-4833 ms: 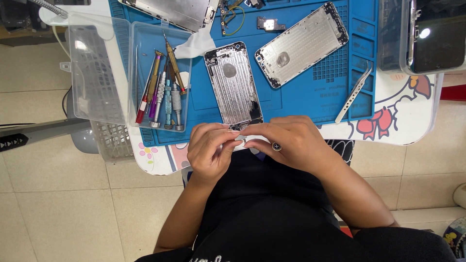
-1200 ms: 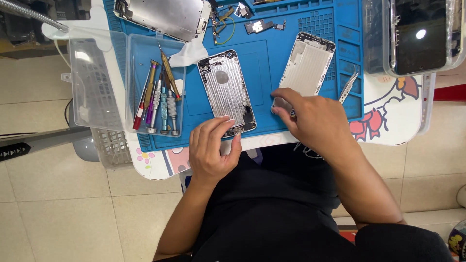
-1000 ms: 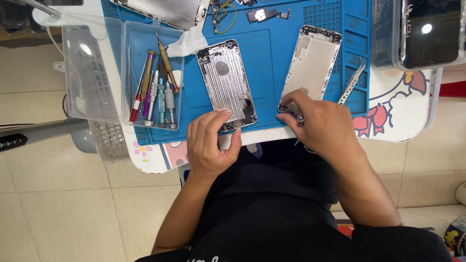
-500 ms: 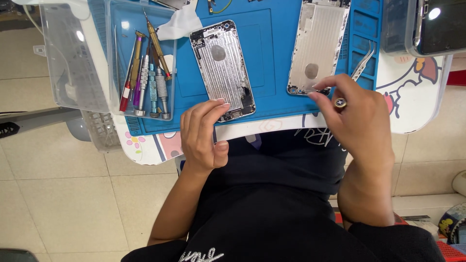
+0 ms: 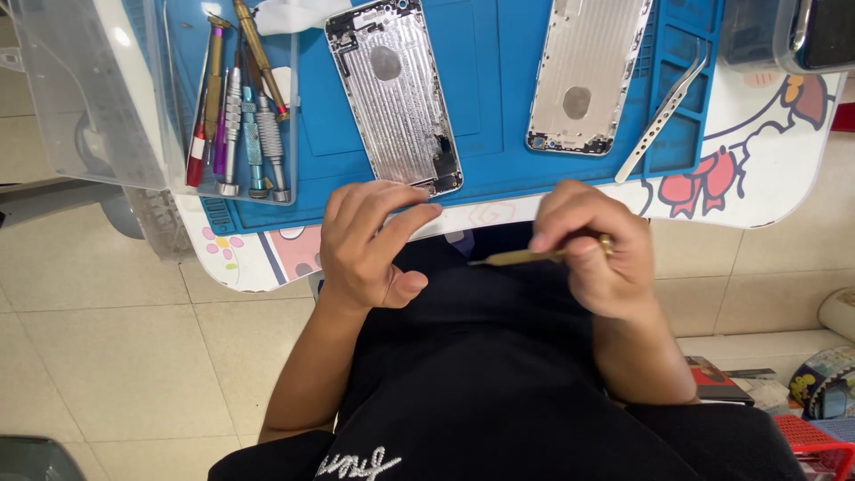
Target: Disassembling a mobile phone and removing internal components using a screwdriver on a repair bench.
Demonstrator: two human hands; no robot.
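- Your right hand (image 5: 592,254) is closed around a slim brass-coloured screwdriver (image 5: 534,257), pinched between thumb and fingers, its tip pointing toward your left hand. It hangs over your lap, just off the near edge of the blue work mat (image 5: 499,98), and touches no part.
- Your left hand (image 5: 370,245) holds nothing that shows; the fingers are loosely curled and their tips rest at the mat's near edge, touching or almost touching the bottom corner of the left phone housing (image 5: 394,93). Whether a small screw sits under those fingertips cannot be told.
- That left housing lies inside-up on the mat, with small components still seated along its lower end, so by my reading it is only partly stripped or partly fitted.
- The right phone housing (image 5: 588,71) lies well apart from it, also on the mat, looking barer; neither hand is near it.
- Metal tweezers (image 5: 663,111) lie unused just beside the right housing.
- The other screwdrivers (image 5: 239,107) sit together in a clear tray (image 5: 178,134) at the mat's left end.
- Judged from all this, you are mid-job: tool picked and in hand, housings open, no driver yet set on a screw, and nothing closed up.
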